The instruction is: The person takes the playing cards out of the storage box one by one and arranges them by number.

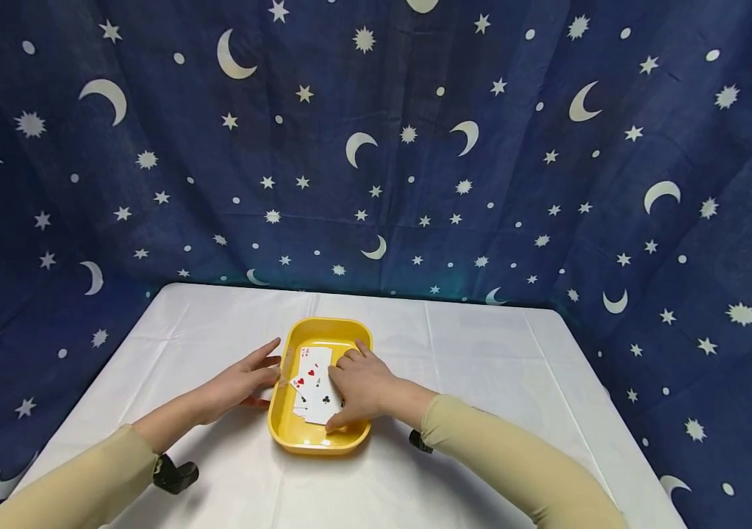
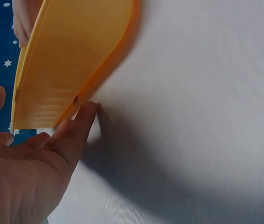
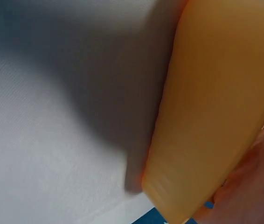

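Note:
A yellow plastic tray (image 1: 326,445) stands on the white table. Inside it lies a loose, fanned pile of playing cards (image 1: 314,367), with aces of hearts and clubs showing face up. My right hand (image 1: 365,386) reaches over the tray's right rim and grips the cards along their right side, thumb near their lower edge; some fingertips are hidden. On the other side, my left hand (image 1: 240,386) is held with fingers extended beside the tray's left wall. In the left wrist view, that hand's fingertips (image 2: 89,111) are close by the tray's lower edge.
A white cloth (image 1: 481,367) covers the table around the tray. Behind the table hangs a dark blue curtain (image 1: 415,242) with moons and stars. A black wrist device (image 1: 173,474) hangs beneath the left sleeve, and another (image 1: 419,441) beneath the right one.

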Tool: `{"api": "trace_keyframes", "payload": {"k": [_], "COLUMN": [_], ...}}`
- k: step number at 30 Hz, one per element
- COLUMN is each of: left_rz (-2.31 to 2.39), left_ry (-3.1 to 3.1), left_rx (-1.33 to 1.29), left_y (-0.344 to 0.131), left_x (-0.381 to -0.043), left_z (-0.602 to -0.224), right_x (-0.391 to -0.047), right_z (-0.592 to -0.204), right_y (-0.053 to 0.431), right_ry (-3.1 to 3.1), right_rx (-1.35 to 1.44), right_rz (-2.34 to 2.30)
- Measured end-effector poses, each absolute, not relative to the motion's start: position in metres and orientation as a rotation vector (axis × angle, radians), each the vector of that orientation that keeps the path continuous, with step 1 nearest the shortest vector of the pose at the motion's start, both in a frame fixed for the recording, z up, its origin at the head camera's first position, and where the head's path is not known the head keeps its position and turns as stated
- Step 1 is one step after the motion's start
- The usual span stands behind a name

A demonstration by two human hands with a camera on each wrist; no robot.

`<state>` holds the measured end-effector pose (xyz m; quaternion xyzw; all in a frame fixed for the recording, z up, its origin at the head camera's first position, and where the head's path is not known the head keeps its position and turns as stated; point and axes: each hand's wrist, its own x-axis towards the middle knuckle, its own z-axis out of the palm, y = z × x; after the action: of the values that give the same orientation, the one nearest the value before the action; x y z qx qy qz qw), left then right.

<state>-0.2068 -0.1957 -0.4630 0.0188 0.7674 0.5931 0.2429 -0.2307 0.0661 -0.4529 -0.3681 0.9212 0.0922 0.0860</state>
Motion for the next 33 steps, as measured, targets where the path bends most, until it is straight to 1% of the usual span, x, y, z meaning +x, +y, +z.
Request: {"api": "trace_keyframes", "payload": {"k": [13, 23, 33], "left_rz": [1.621, 1.642, 1.681], "left_ry": [2.105, 2.117, 2.089], "left_rx": [0.047, 0.011, 0.017], "left_y": [-0.190, -0.187, -0.185], "left_x": [-0.209, -0.206, -0.207], "left_z": [-0.465, -0.474, -0.472], "right_x": [-0.235, -0.229, -0.231], "right_z": [-0.462, -0.467, -0.465], "right_y": [0.059, 0.057, 0.058], "right_ry": [2.775, 2.768, 2.792], "right_rx": [-1.059, -1.034, -1.035], "right_rz": [0.298, 0.288, 0.246]}}
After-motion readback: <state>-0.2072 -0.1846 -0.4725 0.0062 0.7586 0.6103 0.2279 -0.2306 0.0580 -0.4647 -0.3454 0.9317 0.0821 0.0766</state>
